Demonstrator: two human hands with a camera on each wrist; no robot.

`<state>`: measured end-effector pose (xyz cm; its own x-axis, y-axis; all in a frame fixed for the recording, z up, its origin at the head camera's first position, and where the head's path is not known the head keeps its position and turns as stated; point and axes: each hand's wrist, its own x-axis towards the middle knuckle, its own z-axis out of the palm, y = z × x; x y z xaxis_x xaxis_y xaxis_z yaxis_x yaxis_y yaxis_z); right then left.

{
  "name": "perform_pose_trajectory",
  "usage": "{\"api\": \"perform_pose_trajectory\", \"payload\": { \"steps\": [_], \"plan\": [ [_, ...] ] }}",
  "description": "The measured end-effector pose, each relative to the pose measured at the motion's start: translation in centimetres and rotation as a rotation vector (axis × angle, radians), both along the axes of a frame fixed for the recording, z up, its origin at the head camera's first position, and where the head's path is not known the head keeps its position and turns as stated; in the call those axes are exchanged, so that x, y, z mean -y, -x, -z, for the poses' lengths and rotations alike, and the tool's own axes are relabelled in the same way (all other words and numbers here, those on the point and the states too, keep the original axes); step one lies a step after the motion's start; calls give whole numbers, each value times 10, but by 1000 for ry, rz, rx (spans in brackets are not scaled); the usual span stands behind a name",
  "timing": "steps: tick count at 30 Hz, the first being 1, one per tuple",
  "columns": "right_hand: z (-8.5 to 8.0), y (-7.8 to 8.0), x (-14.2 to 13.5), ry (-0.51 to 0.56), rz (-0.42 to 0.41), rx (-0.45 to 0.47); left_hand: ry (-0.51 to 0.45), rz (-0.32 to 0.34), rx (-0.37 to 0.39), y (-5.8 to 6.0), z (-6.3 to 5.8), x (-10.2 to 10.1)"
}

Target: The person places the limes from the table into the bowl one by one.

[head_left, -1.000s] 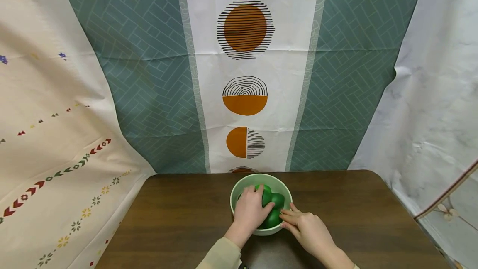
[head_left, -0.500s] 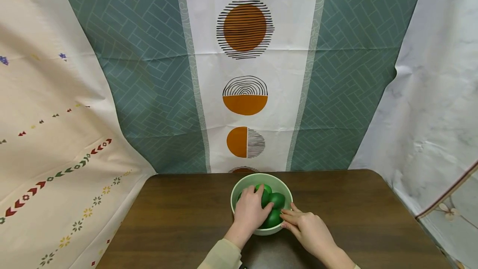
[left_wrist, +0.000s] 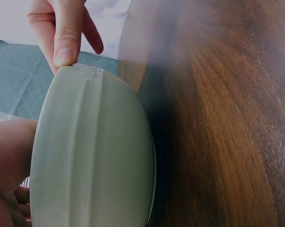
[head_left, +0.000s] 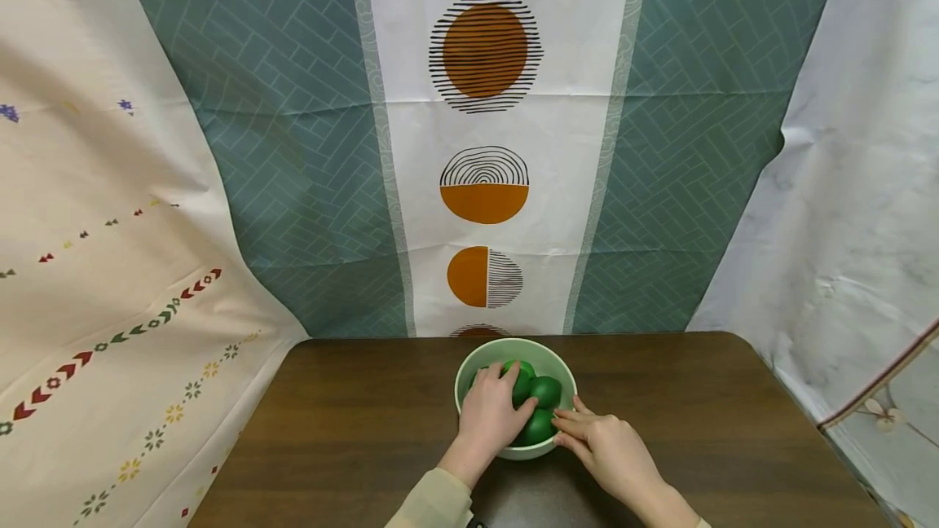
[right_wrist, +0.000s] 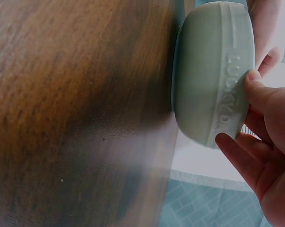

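Observation:
A pale green bowl (head_left: pixel 522 454) stands on the brown table and holds several smooth, round green fruits (head_left: pixel 546 392), like limes. My left hand (head_left: pixel 487 418) reaches over the near left rim into the bowl, its thumb and fingers curved around one green fruit (head_left: pixel 522 386). The tips of its other fingers are hidden inside. At the near right rim, my right hand (head_left: pixel 607 448) pinches the bowl, thumb outside and fingers at the inner side. Raised lettering shows on the bowl wall (right_wrist: pixel 203 80) beside the right thumb in the right wrist view.
The dark wooden table (head_left: pixel 352 430) reaches back to a hanging teal and white cloth (head_left: pixel 308 186) with orange circle prints. A cream patterned cloth (head_left: pixel 95 226) hangs at the left, a white marbled one (head_left: pixel 866 210) at the right.

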<state>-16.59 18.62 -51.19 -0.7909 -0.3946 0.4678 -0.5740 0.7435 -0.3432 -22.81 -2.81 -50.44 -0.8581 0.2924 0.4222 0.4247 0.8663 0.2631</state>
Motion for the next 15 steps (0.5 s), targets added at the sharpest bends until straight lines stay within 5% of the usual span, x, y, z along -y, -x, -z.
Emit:
{"api": "perform_pose_trajectory", "payload": {
  "steps": [9, 15],
  "plan": [
    [-1, -3, -4, -5, 7, 3, 22, 94, -19, -3, -1, 3],
    [-1, -4, -6, -16, 32, 30, -50, 179, 60, -8, -1, 11]
  ]
}}
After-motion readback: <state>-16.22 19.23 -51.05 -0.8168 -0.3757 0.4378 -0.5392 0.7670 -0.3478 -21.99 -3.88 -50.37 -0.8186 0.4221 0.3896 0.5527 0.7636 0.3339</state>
